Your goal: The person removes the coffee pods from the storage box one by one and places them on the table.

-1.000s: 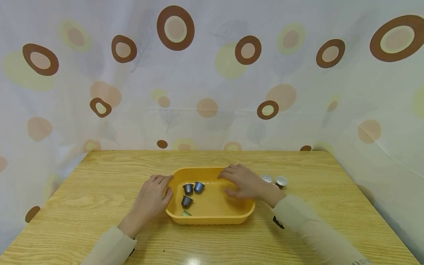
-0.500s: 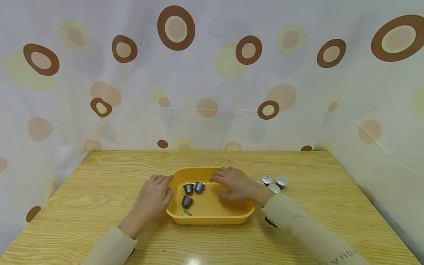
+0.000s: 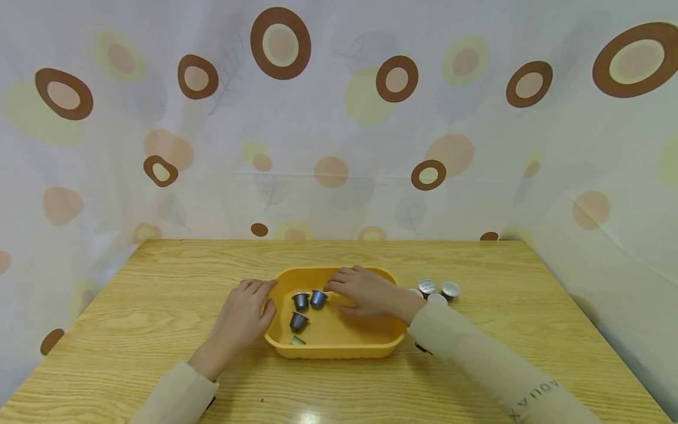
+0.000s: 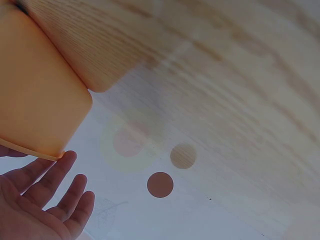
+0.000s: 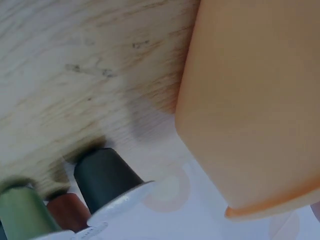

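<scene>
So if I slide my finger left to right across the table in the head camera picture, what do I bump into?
Left hand, two dark capsules, blue capsule, right hand, then the pale-topped capsule farthest right. I left out the yellow tray, which reaches across several of these.

left hand [image 4: 37,205] touches orange tray [image 4: 42,82]

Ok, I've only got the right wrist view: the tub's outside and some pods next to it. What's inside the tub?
Observer: Three dark pods lie inside the tub, plus a partly hidden green thing.
Operator: Where's the right hand?
Observer: The right hand is over the tub's right half, fingers pointing toward the pods.
Operator: And the left?
Observer: The left hand touches the tub at its left end.
</scene>
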`<state>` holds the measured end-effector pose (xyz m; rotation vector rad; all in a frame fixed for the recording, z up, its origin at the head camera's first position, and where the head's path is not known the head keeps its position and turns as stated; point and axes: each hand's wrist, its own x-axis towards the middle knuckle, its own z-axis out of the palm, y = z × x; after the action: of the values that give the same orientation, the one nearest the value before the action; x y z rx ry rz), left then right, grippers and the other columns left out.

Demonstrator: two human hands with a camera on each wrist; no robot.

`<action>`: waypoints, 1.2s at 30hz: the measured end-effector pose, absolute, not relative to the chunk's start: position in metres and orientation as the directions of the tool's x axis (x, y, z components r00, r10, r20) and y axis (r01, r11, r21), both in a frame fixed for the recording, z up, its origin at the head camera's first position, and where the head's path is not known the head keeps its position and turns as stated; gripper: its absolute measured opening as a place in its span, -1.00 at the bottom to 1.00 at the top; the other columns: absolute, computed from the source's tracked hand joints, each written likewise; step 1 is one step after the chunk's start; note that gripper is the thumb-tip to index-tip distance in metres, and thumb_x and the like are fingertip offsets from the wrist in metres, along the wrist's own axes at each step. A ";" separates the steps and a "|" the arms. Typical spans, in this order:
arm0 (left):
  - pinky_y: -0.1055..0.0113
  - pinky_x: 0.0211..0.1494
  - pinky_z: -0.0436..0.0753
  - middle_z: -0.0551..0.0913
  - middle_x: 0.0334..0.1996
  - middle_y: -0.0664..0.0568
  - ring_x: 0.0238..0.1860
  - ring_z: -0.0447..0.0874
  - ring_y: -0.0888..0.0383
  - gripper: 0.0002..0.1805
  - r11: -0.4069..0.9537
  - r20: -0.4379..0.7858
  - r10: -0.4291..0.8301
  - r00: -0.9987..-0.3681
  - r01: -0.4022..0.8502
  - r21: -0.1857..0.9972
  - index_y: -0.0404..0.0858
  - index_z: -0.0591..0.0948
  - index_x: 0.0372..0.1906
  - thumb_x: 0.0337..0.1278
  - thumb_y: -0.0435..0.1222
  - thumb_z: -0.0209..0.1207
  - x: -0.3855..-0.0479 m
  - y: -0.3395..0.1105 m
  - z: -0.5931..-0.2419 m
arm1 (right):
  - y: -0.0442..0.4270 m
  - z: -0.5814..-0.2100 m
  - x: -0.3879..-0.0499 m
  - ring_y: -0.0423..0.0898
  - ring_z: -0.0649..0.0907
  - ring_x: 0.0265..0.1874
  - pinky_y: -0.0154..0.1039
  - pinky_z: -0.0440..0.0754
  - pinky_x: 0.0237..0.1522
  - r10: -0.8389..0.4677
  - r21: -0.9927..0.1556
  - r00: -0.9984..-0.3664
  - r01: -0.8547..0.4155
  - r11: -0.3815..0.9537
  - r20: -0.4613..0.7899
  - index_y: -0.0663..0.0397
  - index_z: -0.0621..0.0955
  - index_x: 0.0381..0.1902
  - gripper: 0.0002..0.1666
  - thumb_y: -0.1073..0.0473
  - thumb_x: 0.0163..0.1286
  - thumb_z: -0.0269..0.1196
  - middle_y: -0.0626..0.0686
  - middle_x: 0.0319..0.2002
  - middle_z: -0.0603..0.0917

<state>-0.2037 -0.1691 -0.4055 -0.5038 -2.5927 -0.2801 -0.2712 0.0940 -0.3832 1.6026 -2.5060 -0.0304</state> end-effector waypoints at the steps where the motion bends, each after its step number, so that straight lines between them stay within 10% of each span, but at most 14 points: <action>1: 0.08 0.02 0.54 0.66 -0.13 -0.02 -0.06 0.54 -0.02 -0.63 0.911 0.494 0.299 -0.816 0.398 0.105 -0.27 0.56 0.03 0.06 -0.29 0.13 -0.204 -0.169 -0.405 | 0.093 -0.383 -0.271 -0.09 0.49 0.07 -0.14 0.48 0.08 -0.905 0.109 -0.407 -0.901 0.420 0.127 0.00 0.47 0.11 -0.52 -0.01 0.25 0.17 -0.03 0.05 0.54; 36: 0.09 0.01 0.54 0.65 -0.11 -0.02 -0.04 0.53 -0.01 -0.62 0.913 0.481 0.290 -0.827 0.390 0.119 -0.26 0.55 0.05 0.08 -0.28 0.12 -0.203 -0.170 -0.405 | 0.068 -0.384 -0.277 -0.09 0.42 0.17 -0.14 0.38 0.23 -0.896 0.103 -0.440 -0.896 0.432 -0.067 -0.05 0.38 0.21 -0.47 0.06 0.28 0.15 -0.05 0.18 0.43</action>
<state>-0.2028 -0.1696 -0.4052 -0.4917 -2.6096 -0.2927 -0.2766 0.0676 -0.3835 1.6641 -2.6603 -0.1940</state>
